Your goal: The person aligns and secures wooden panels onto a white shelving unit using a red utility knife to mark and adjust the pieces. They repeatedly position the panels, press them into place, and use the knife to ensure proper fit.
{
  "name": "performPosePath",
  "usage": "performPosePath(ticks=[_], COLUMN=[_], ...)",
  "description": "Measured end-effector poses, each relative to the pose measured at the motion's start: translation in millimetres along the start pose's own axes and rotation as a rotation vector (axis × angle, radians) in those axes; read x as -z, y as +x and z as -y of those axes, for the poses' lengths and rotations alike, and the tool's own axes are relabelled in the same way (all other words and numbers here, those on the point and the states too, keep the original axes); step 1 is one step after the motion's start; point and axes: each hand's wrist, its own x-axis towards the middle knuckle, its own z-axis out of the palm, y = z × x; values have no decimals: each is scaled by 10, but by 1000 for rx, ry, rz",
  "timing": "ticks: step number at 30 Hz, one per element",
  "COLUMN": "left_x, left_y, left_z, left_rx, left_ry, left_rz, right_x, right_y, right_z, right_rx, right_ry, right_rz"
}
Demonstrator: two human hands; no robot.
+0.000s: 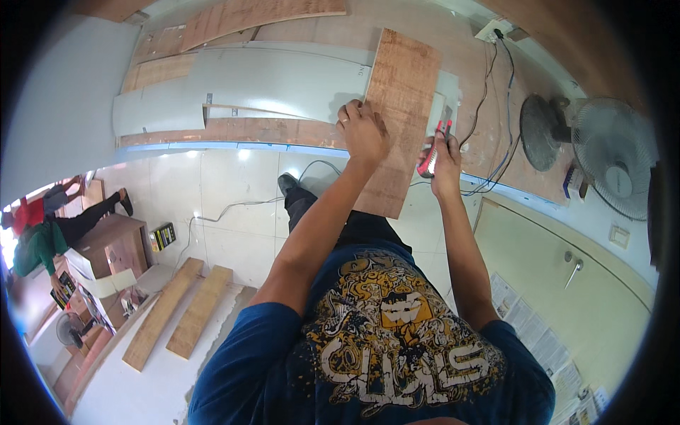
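A brown wooden board [402,92] lies across the bench, its near end jutting out over the edge toward my body. My left hand [365,132] grips the board's left side with curled fingers. To the right of the board, my right hand [446,159] is closed around a red and grey utility knife [429,163], its front end pointing away from me. Part of the knife is hidden by my fingers. White sheets [283,81] lie on the bench beneath and left of the board.
Dark cords [510,92] run from a wall socket across the bench at right, near a standing fan [616,159] and its round base [542,131]. Two planks [202,312] rest at lower left. Other people [42,230] are at far left. A cable [234,207] crosses the tiled floor.
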Motion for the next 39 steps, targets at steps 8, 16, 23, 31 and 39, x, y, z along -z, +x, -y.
performPosePath(ticks=[8,16,23,31,39], left_x=[459,480,281,360,267], left_y=[-641,-573,-929,-791,-844], left_z=[-174,357,850,697,731], left_rx=[115,287,202,462,376], left_ry=[-753,-672,-359,-581,-685], left_rz=[366,566,134,529,492], right_x=[-489,-506,-204,-172,49], right_y=[383,74,906,1240,1276], right_z=[-188,-323,-140,-351,-432], right_rx=[-132,-195,354,101,110], right_ry=[169,-350,-1075,-630,-365], right_rz=[83,395,-136,9,101])
